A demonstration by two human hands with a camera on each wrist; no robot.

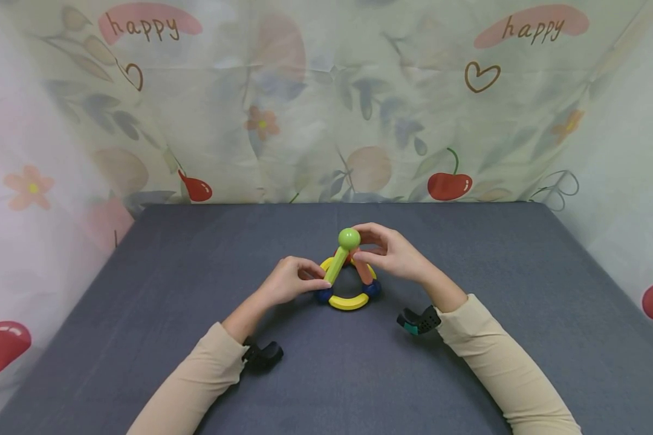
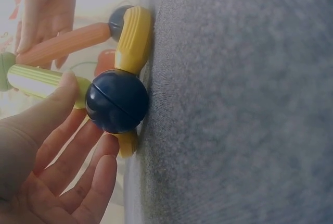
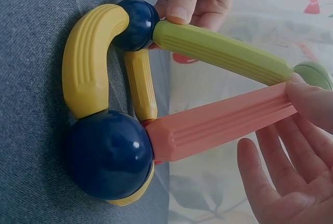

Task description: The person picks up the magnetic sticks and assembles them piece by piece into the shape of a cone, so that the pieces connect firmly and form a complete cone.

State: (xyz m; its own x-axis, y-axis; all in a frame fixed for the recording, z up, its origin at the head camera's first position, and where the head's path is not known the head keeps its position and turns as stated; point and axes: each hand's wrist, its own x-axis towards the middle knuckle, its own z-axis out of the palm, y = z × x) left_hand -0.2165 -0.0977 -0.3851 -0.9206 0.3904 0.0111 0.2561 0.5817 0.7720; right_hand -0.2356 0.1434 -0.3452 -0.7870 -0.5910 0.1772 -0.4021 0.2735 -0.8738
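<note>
On the table stands a frame of toy rods and balls. Yellow curved rods (image 1: pixel 348 302) form its ring on the table, joined by a left blue ball (image 2: pixel 117 101) and a right blue ball (image 3: pixel 109 156), with a partly hidden red ball at the back. A green rod (image 3: pixel 223 52) and a salmon-red rod (image 3: pixel 223 125) slope up from the blue balls towards a green ball (image 1: pixel 349 238) at the top. My left hand (image 1: pixel 291 280) pinches the green rod's lower end. With thumb and fingers, my right hand (image 1: pixel 392 251) holds the red rod's upper end beside the green ball.
A dark grey cloth (image 1: pixel 337 374) covers the table. Behind it hangs a printed curtain (image 1: pixel 326 121) with fruit and flowers. Dark wrist devices hang under the left wrist (image 1: pixel 263 356) and the right wrist (image 1: pixel 419 321).
</note>
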